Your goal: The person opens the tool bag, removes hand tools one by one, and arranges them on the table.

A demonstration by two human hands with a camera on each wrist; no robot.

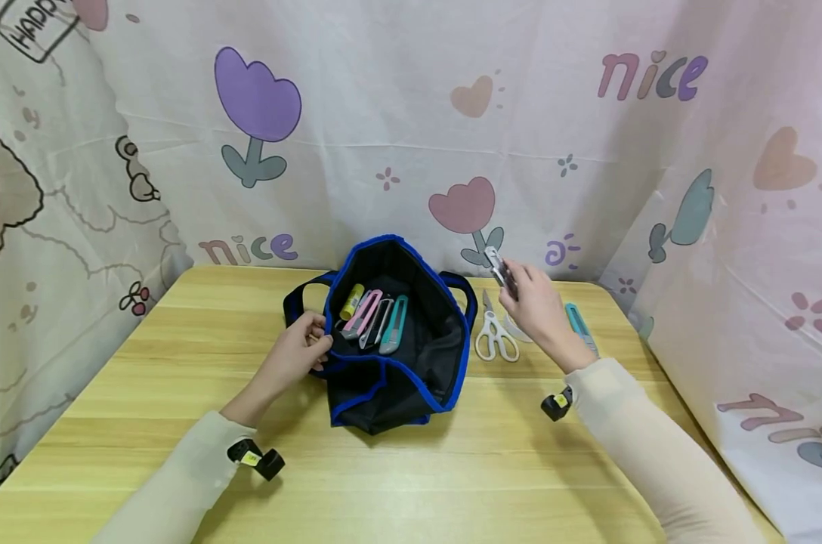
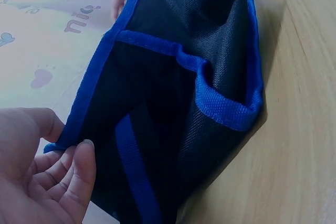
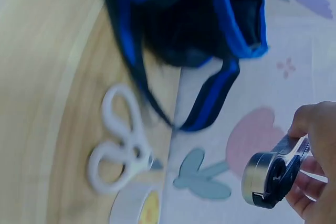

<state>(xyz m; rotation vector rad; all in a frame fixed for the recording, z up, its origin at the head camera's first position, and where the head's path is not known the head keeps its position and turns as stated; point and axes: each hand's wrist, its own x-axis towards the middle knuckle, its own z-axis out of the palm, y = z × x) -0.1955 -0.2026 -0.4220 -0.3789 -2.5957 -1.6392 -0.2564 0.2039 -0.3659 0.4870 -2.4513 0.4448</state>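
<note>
A black tool bag [image 1: 421, 325] with blue trim stands wide open on the table. My left hand [image 1: 298, 344] pinches its blue rim [image 2: 84, 106] on the left side. Inside lie a yellow cylinder [image 1: 352, 301], a pink utility knife [image 1: 362, 313], a dark, pale-edged utility knife [image 1: 375, 323] and a teal utility knife [image 1: 394, 325]. Right of the bag, in the air, my right hand [image 1: 535, 302] grips a silver-and-black stapler-like tool [image 3: 270, 177]; its exact kind is unclear. Beneath it are white scissors [image 1: 496, 338] and a white ring-shaped roll [image 3: 128, 205], partly hidden by the hand in the head view.
Another teal utility knife [image 1: 581, 329] lies on the table [image 1: 411, 483], right of the right wrist. Bag handles [image 1: 461, 291] stick out on both sides. A printed cloth [image 1: 370, 98] hangs behind the table and along its sides.
</note>
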